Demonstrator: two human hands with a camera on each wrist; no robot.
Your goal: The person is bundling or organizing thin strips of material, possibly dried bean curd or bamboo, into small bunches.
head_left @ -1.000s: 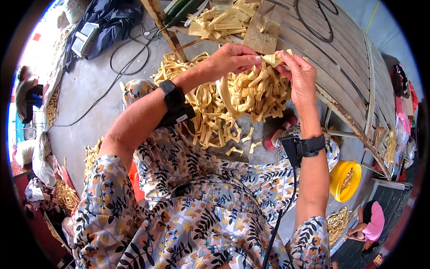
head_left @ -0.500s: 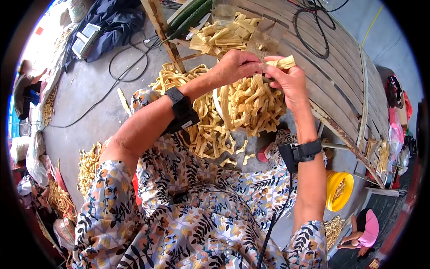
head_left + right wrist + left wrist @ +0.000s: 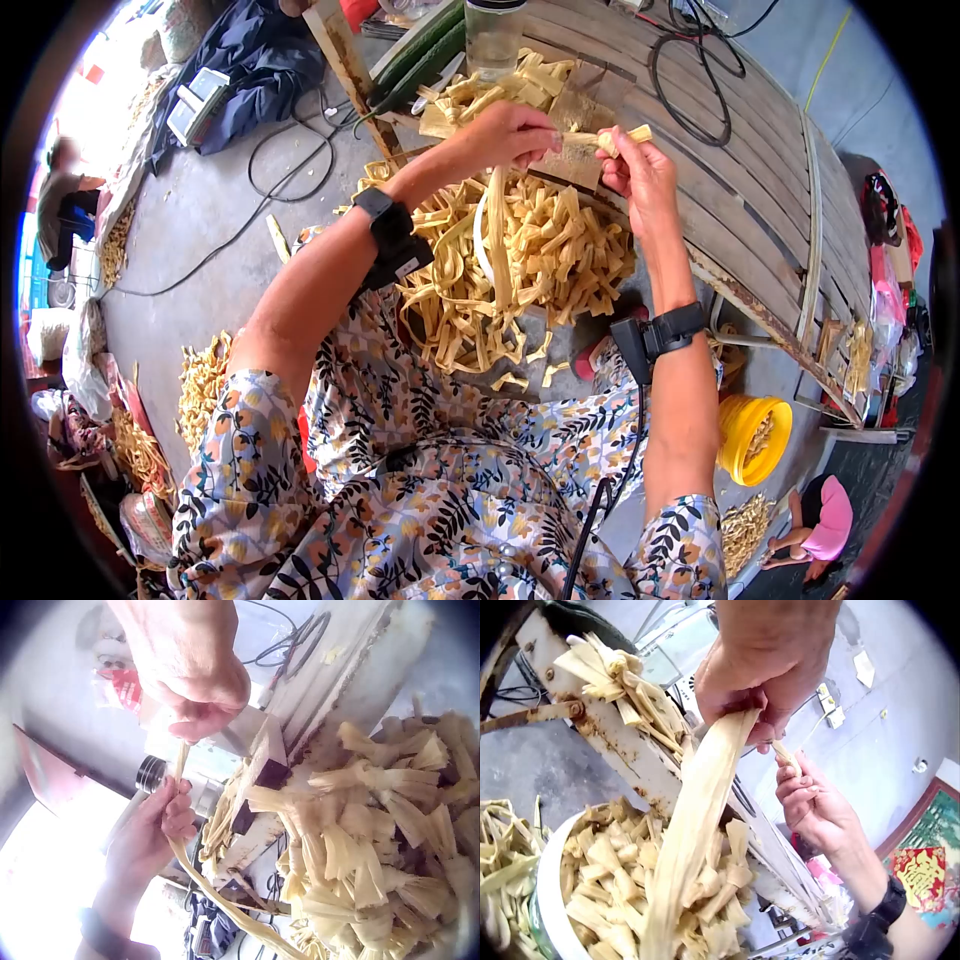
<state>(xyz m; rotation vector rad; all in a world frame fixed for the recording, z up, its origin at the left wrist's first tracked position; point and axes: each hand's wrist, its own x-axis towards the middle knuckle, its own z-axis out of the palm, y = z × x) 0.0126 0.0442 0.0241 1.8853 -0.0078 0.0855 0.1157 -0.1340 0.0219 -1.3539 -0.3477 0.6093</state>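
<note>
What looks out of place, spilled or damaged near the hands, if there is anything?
A few small strip pieces lie loose outside the heaped bucket; perhaps they fell, though they may belong there. The white metal frame beside the bucket looks worn: brown rust patches break its pale surface.

You face a lidded jar (image 3: 493, 45) and black cable (image 3: 654, 80) on the slatted table (image 3: 770, 200), navy fabric (image 3: 262, 75) at left.

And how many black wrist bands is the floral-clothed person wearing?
2: a black band on the wrist of the bare left hand, another black band on the wrist of the bare right hand.
</note>
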